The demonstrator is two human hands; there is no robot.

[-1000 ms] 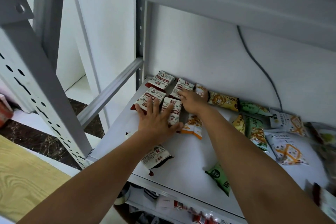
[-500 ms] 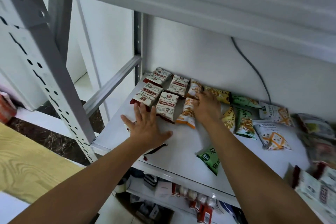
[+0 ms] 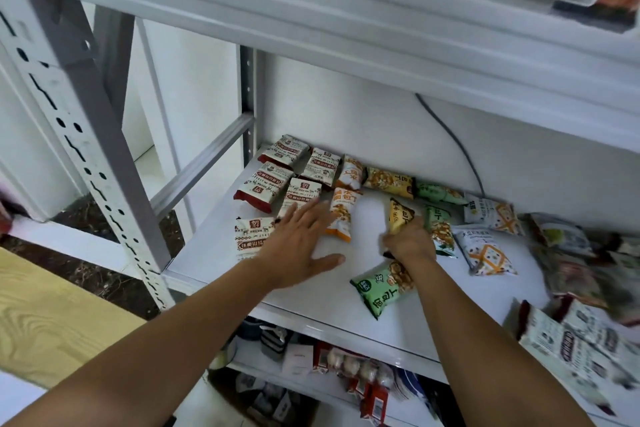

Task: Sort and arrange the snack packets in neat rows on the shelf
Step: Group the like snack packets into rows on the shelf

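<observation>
Snack packets lie on a white shelf [image 3: 346,308]. At the back left, several red-and-white packets [image 3: 265,185] sit in two rows. One more red-and-white packet [image 3: 251,236] lies nearer the front, partly under my left hand [image 3: 298,246], which rests flat with fingers spread. Orange packets [image 3: 343,215] lie just right of that hand's fingertips. My right hand [image 3: 410,241] grips the lower end of a yellow packet [image 3: 400,215]. A green packet [image 3: 382,288] lies near the front, below my right wrist.
More green, yellow and white packets [image 3: 485,250] line the back and right of the shelf, with a blurred pile at the far right [image 3: 581,333]. A grey cable [image 3: 453,142] runs down the back wall. The lower shelf [image 3: 346,367] holds goods. An upright post [image 3: 86,135] stands left.
My left hand slid back and right, uncovering the front red-and-white packet. My right hand moved right from the orange packets and took hold of the yellow packet. The camera tilted up.
</observation>
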